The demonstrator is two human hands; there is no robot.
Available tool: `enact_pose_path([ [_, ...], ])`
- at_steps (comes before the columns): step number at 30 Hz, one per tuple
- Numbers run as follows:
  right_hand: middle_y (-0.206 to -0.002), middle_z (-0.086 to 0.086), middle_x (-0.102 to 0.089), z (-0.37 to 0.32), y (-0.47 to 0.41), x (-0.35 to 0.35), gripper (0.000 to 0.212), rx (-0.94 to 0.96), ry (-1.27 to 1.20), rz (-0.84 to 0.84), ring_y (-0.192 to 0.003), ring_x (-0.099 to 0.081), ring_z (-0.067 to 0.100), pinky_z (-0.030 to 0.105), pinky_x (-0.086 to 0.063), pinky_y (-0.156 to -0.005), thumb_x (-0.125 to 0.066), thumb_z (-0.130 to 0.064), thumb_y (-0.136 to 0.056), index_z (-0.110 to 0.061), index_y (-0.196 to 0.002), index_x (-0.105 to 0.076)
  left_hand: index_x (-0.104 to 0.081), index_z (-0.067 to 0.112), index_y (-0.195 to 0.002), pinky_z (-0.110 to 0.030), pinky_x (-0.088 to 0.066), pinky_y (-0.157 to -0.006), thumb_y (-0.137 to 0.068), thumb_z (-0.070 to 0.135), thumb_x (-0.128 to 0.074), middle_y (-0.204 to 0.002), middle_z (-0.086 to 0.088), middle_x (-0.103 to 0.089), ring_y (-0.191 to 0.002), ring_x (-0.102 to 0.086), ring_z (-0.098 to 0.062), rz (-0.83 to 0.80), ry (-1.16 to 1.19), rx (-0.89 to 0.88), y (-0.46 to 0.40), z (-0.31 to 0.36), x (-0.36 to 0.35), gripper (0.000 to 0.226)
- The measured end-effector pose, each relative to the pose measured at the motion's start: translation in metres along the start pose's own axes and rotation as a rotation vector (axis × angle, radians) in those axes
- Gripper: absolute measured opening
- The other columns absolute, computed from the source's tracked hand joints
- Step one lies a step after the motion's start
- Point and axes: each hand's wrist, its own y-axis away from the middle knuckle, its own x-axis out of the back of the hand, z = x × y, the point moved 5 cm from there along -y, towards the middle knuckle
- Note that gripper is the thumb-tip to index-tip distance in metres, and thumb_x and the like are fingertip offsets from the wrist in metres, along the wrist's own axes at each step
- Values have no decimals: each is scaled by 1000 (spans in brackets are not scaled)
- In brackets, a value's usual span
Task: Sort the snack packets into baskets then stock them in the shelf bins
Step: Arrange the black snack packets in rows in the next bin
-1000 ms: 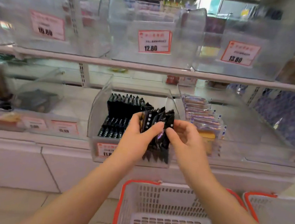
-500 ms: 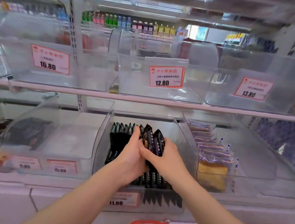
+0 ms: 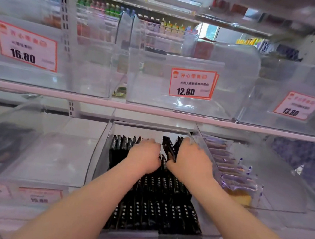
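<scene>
Both hands inside the clear middle bin (image 3: 102, 152) on the lower shelf, at its rear. Left hand (image 3: 144, 157) knuckles-up, fingers curled down among the black snack packets (image 3: 154, 207); whether clenched on any packet cannot be told. Right hand (image 3: 191, 162) grasping a small upright bundle of the same black packets (image 3: 169, 148), thumb on the near face, fingers round the far side, just beside the bin's right wall. Remaining packets standing in tight rows from the bin's front edge to the hands. Neighbouring bin (image 3: 282, 188) to the right holding pale wrapped cakes (image 3: 232, 175). Upper shelf bin carrying a 12.80 price tag (image 3: 193, 83).
</scene>
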Motion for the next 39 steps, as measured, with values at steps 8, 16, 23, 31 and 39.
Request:
enact_pose_path([
  [8, -132, 21, -41, -5, -33, -38, 62, -17, 155, -174, -117, -49, 34, 37, -46, -86, -58, -33, -89, -1, -134, -29, -48, 13, -123, -39, -44, -85, -92, 31, -51, -128, -5, -48, -120, -47, -25, 22, -204, -72, -15, -10, -18, 36],
  [16, -112, 11, -55, 4, -46, -47, 57, 105, -71, -555, -92, -55, 22, 28, -44, -69, -67, -46, -78, -7, -116, -50, -34, 23, -140, -42, -37, -101, -81, 57, -57, -141, -5, -35, -128, -36, -27, -22, -174, -66, -22, -10, -28, 72],
  [23, -123, 12, -42, 3, -39, -51, 56, 305, 207, -519, -109, -53, 32, 37, -45, -84, -69, -20, -81, -6, -126, -38, -41, 22, -134, -40, -35, -98, -83, 56, -54, -135, -7, -36, -122, -37, -27, 62, -211, -50, -29, -9, -26, 63],
  [31, -120, 14, -46, -3, -57, -46, 45, 449, 395, -378, -109, -54, 32, 35, -40, -73, -62, -12, -86, -5, -125, -41, -46, 14, -126, -35, -29, -102, -83, 51, -54, -133, -4, -39, -126, -32, -24, 241, -108, -102, -32, -8, -27, 58],
  [39, -121, 13, -47, 2, -53, -53, 46, 504, 464, -385, -108, -55, 31, 34, -42, -75, -60, -10, -87, -5, -126, -37, -44, 13, -124, -33, -36, -94, -84, 52, -56, -129, -4, -44, -120, -40, -22, 197, -147, -151, -36, -1, -35, 57],
])
